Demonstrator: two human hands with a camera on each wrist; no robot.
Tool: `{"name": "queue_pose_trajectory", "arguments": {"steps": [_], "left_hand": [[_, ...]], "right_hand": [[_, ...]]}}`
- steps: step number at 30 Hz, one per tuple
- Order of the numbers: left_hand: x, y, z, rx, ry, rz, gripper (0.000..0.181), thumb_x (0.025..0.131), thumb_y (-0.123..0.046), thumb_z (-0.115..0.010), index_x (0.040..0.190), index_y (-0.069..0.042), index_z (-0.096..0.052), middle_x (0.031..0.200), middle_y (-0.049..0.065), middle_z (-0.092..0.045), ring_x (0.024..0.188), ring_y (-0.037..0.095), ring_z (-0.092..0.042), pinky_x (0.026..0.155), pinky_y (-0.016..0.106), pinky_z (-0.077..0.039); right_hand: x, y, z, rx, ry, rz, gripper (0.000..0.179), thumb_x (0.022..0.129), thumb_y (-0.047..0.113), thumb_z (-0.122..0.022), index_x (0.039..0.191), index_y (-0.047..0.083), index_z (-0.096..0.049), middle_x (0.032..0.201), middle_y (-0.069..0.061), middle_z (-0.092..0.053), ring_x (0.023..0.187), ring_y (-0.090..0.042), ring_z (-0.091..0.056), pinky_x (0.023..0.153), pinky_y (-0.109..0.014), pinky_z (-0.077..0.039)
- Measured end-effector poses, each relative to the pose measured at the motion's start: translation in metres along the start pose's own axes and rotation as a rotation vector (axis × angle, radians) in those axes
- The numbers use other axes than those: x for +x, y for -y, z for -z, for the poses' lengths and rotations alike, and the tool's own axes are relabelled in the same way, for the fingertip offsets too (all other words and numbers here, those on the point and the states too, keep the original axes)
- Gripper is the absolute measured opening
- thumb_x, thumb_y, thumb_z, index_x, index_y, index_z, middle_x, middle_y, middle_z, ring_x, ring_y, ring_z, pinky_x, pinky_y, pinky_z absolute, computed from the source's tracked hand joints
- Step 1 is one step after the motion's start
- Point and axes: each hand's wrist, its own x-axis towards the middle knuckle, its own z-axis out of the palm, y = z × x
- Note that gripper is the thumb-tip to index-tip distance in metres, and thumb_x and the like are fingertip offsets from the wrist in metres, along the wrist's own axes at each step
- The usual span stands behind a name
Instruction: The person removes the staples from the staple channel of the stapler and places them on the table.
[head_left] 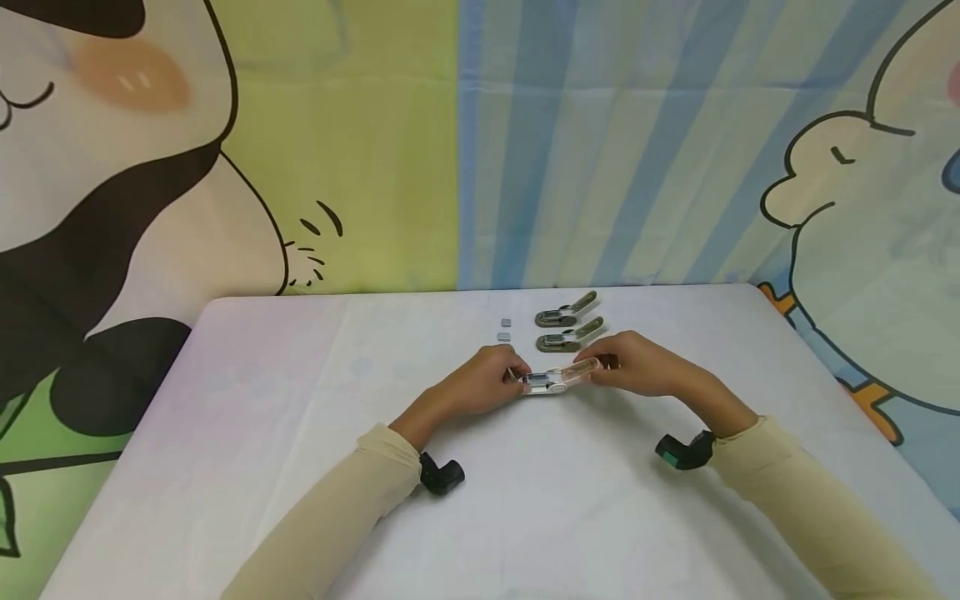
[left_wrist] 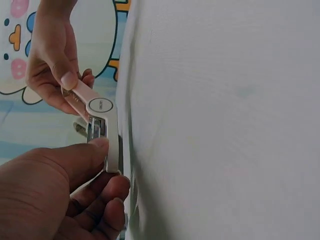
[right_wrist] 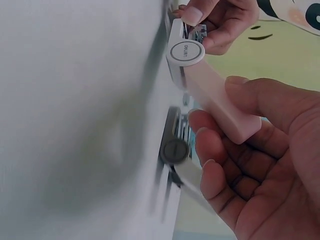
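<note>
Both hands hold one small pink and white stapler (head_left: 551,381) just above the table, its top arm swung up from the base. My left hand (head_left: 487,379) pinches the white base end between thumb and fingers, the thumb at the metal staple channel (left_wrist: 96,127). On the other end, my right hand (head_left: 637,364) grips the pink arm (right_wrist: 220,100), thumb on one side and fingers beneath. The inside of the channel is partly hidden by the left thumb in the left wrist view.
Behind the hands lie two opened grey-green staplers (head_left: 558,342) (head_left: 566,311). To their left are two small grey staple strips (head_left: 504,337) (head_left: 506,322). A white cloth covers the table (head_left: 225,400), and a cartoon-printed curtain (head_left: 397,150) hangs behind its far edge.
</note>
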Motion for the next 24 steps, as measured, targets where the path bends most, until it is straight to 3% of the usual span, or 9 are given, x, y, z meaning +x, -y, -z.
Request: {"name": "queue_pose_trajectory", "arguments": {"steps": [6,10,15,18,21,24], "left_hand": [[0.024,-0.011,-0.011,0.079,0.006,0.043,0.02,0.081,-0.016,-0.063,0.098,-0.006,-0.065,0.084,-0.003,-0.055,0.078,0.006,-0.05,0.068,0.019,-0.041],[0.031,-0.014,-0.017,0.149,0.005,0.067,0.019,0.081,-0.018,-0.063,0.097,-0.007,-0.066,0.084,-0.004,-0.054,0.078,0.006,-0.048,0.068,0.02,-0.04],[0.028,-0.012,-0.018,0.216,0.019,0.114,0.024,0.083,-0.024,-0.061,0.101,-0.009,-0.065,0.085,-0.003,-0.051,0.076,0.007,-0.046,0.067,0.022,-0.039],[0.024,-0.01,-0.014,0.223,0.012,0.129,0.031,0.083,-0.03,-0.059,0.105,-0.008,-0.063,0.088,-0.002,-0.052,0.078,0.007,-0.047,0.069,0.023,-0.04],[0.017,-0.005,-0.002,0.197,-0.016,0.158,0.031,0.085,-0.031,-0.057,0.104,-0.008,-0.064,0.088,-0.002,-0.055,0.08,0.008,-0.049,0.071,0.024,-0.041],[0.003,0.004,0.02,0.169,-0.084,0.201,0.023,0.088,-0.025,-0.052,0.099,-0.009,-0.066,0.088,-0.004,-0.057,0.082,0.008,-0.052,0.074,0.026,-0.043]], "right_hand": [[-0.007,-0.015,0.007,-0.011,-0.022,-0.056,0.025,0.083,0.015,-0.06,0.107,0.013,-0.062,0.07,0.005,-0.053,0.058,-0.015,-0.045,0.048,-0.026,-0.038],[-0.007,-0.021,0.006,0.0,-0.027,-0.072,0.027,0.082,0.012,-0.06,0.109,0.01,-0.061,0.073,0.005,-0.055,0.062,-0.015,-0.047,0.049,-0.027,-0.04],[-0.006,-0.024,0.002,0.011,-0.024,-0.074,0.032,0.084,0.013,-0.059,0.115,0.008,-0.057,0.078,0.003,-0.054,0.068,-0.014,-0.049,0.054,-0.027,-0.042],[-0.009,-0.021,0.002,0.01,-0.067,-0.096,0.036,0.086,0.025,-0.056,0.118,0.008,-0.055,0.091,0.0,-0.057,0.074,-0.015,-0.051,0.057,-0.028,-0.044],[-0.013,-0.018,0.005,0.008,-0.142,-0.131,0.042,0.087,0.037,-0.051,0.119,0.008,-0.055,0.104,-0.002,-0.057,0.08,-0.017,-0.052,0.061,-0.03,-0.044],[-0.017,-0.018,0.008,0.002,-0.211,-0.155,0.042,0.088,0.039,-0.049,0.115,0.009,-0.057,0.102,-0.002,-0.058,0.079,-0.018,-0.051,0.059,-0.031,-0.044]]}}
